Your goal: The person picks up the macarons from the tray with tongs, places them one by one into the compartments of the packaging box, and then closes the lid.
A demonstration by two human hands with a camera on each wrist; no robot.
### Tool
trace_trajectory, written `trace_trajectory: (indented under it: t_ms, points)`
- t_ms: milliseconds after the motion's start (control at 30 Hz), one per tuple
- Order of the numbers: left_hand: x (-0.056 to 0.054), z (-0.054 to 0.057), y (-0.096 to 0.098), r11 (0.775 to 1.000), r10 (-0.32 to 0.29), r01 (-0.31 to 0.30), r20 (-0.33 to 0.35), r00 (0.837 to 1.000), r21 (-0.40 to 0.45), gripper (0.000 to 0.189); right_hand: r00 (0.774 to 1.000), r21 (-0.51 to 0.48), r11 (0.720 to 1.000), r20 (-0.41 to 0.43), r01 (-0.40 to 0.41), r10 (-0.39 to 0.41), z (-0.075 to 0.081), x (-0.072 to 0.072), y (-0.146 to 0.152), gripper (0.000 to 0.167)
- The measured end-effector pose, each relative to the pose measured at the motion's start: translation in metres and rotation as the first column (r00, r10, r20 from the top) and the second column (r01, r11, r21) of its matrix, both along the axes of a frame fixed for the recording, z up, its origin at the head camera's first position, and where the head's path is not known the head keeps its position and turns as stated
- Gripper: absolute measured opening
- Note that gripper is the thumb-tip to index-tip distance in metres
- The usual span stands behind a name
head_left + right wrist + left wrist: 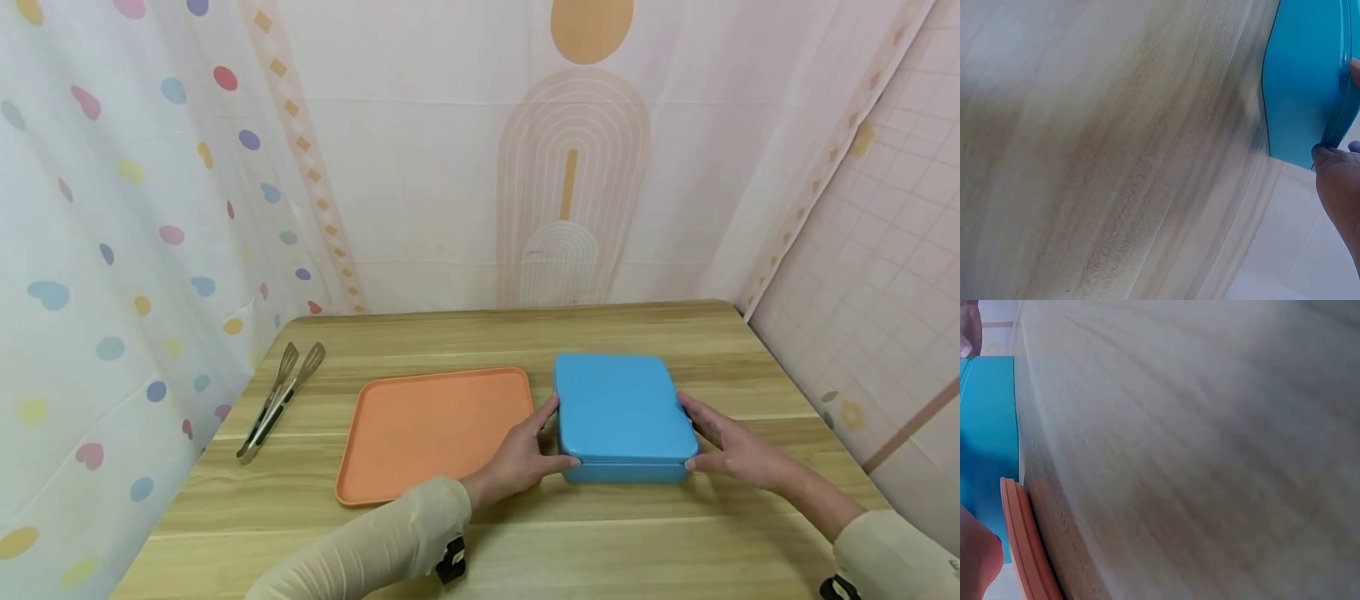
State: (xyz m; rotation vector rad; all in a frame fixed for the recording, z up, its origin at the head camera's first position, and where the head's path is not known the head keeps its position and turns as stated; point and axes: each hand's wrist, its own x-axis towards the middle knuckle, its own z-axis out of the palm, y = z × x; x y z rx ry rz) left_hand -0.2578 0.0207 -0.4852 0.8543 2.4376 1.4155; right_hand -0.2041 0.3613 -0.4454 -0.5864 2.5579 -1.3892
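Observation:
A closed blue lunch box (626, 404) with a rounded lid sits on the table, right of the middle. My left hand (517, 458) grips its left side, the thumb at the front corner by the lid's seam. At the opposite side, my right hand (738, 450) holds the box in the same way, thumb near the front right corner. The right wrist view shows fingertips (1325, 156) at the lid's edge. In the left wrist view, part of the left hand (977, 553) lies against the blue wall. The inside of the box is hidden.
Left of the box lies a flat orange tray (435, 433), partly behind my left forearm. Metal tongs (281, 404) with black grips lie at the table's left side. A patterned curtain (420, 167) hangs behind the wooden table (570, 542).

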Motion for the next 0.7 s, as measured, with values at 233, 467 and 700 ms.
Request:
trace_trajectory:
  t_ms: [233, 467, 700]
  points:
    - [0.0007, -0.0026, -0.0003, 0.999, -0.002, 0.003, -0.007, 1.0, 0.041, 0.097, 1.0, 0.01, 1.0, 0.003, 0.004, -0.004, 0.0001, 0.0001, 0.0, 0.097]
    - [0.0026, -0.0053, -0.0017, 1.0, -0.009, 0.009, -0.041, 0.999, 0.015, 0.091, 1.0, 0.034, 0.999, 0.009, 0.008, -0.008, 0.0012, 0.0022, -0.0008, 0.096]
    - [0.0011, -0.0053, -0.0033, 1.0, -0.019, 0.019, -0.056, 0.998, 0.002, 0.085, 1.0, 0.055, 0.999, -0.017, -0.002, 0.003, 0.0017, 0.0027, -0.001, 0.09]
